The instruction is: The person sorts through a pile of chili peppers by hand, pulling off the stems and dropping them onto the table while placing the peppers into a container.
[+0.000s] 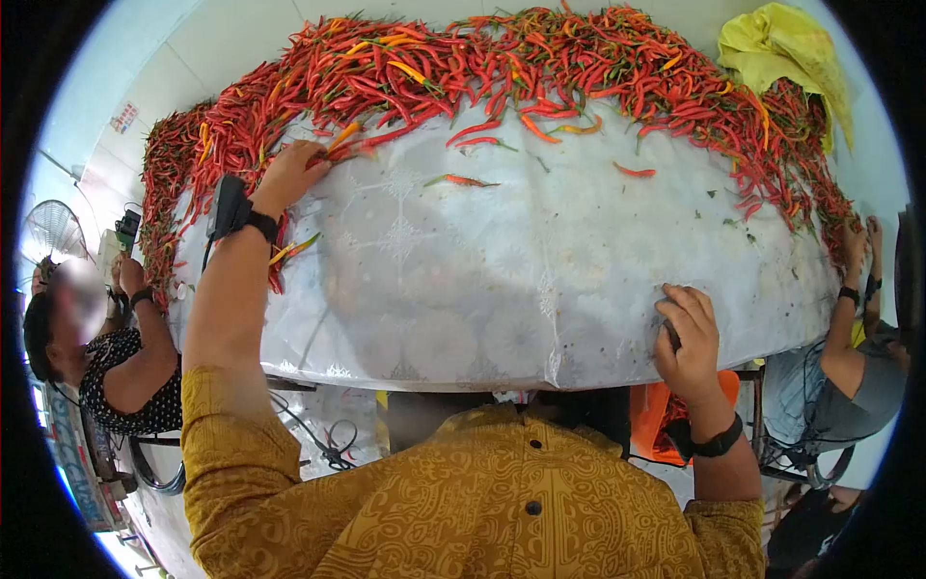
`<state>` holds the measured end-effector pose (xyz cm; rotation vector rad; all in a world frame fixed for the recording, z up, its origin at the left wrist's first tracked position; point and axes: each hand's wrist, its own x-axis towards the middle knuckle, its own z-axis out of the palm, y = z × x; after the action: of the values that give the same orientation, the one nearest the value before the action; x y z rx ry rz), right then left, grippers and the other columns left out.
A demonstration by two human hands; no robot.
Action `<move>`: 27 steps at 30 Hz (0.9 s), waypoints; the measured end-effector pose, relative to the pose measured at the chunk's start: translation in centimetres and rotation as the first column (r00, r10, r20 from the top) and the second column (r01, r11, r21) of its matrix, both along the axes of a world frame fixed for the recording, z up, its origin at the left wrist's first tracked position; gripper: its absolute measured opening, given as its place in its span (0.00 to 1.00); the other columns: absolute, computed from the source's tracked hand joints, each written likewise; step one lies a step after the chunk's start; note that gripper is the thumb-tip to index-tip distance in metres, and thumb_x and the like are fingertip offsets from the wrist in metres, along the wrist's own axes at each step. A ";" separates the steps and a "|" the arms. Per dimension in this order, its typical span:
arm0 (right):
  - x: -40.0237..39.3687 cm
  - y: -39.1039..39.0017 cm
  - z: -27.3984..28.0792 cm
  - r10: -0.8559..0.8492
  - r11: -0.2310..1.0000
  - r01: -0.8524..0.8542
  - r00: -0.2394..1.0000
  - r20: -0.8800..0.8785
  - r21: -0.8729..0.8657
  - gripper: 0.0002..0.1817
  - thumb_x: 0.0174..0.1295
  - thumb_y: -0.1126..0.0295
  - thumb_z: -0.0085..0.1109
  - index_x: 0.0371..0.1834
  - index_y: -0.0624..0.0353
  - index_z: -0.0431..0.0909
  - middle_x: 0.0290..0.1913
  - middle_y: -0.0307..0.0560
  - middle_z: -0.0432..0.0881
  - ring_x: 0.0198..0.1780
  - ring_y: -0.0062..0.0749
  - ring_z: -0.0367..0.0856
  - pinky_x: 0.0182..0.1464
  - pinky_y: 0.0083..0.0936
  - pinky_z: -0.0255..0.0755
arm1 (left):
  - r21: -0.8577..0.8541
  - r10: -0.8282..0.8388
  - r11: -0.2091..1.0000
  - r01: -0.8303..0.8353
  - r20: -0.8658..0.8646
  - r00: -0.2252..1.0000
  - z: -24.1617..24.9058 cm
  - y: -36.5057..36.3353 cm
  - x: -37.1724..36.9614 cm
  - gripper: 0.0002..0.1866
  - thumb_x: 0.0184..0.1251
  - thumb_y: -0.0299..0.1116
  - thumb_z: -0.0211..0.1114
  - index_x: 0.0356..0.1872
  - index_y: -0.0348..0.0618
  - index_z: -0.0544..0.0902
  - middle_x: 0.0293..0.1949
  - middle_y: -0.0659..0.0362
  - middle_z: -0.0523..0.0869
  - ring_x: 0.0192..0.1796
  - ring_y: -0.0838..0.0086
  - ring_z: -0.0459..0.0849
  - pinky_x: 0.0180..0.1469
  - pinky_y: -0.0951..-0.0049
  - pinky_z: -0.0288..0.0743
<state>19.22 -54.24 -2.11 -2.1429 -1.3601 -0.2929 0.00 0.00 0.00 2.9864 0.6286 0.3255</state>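
Hard to make out first: the left hand (294,176) is seen mostly from the back, so its grip is part covered. Fingers bent, tips at the near edge of the chilli pile (415,82); cannot tell whether they pinch a chilli or only touch one. The right hand (690,338) has its fingers curved, a little apart, over the cloth. A dark patch shows beside its palm; cannot tell what it is, nor whether anything is held.

Position: an orange chilli (343,136) lies right at the left fingertips, pointing up and away from them into the pile. Red ones lie just beside it. The pile arcs round the table's far side, well apart from the right hand. Two strays on the pale tablecloth (482,280): an orange-red chilli (463,180) and, further right, a short red chilli (634,170).

Around: left forearm, with a black wrist device (230,205), hides some cloth and chillies. Yellow bag (776,43) at the pile's far right end, partly over it. Orange crate (648,410) below the table edge, partly behind the right forearm, red chillies inside. A co-worker in a dotted top (125,376) sits at left; at right, another co-worker's hand (854,246) reaches the pile, that body cut by the dark rim.
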 end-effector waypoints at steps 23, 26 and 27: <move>-0.1 -0.2 -0.2 -0.001 0.998 -0.002 0.999 0.046 0.058 0.13 0.39 0.80 0.52 0.32 0.64 0.74 0.43 0.54 0.77 0.46 0.50 0.73 0.49 0.37 0.68 | -0.074 -0.265 0.963 0.257 -0.121 0.957 1.6 -7.6 -2.4 0.13 0.53 0.33 0.62 0.38 0.39 0.78 0.39 0.50 0.78 0.44 0.56 0.76 0.49 0.63 0.70; -0.1 -0.2 -0.3 -0.013 0.998 0.009 0.998 0.056 0.055 0.12 0.39 0.80 0.52 0.32 0.64 0.74 0.43 0.54 0.77 0.45 0.49 0.73 0.48 0.38 0.68 | 0.019 -0.081 0.996 0.085 -0.173 0.982 1.8 -5.9 -5.4 0.12 0.53 0.34 0.60 0.36 0.38 0.77 0.38 0.50 0.78 0.43 0.55 0.76 0.46 0.61 0.70; -0.1 -0.2 -0.4 -0.010 0.998 0.006 0.998 0.058 0.058 0.12 0.39 0.80 0.52 0.32 0.64 0.74 0.43 0.54 0.77 0.45 0.49 0.73 0.48 0.38 0.68 | 0.022 -0.077 0.996 0.082 -0.170 0.982 1.9 -5.4 -6.3 0.12 0.53 0.34 0.60 0.36 0.38 0.77 0.38 0.50 0.78 0.43 0.55 0.76 0.46 0.61 0.70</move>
<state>19.15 -54.45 -2.50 -2.1076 -1.3592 -0.3963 -6.29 -5.37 1.86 3.0795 0.5200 0.0763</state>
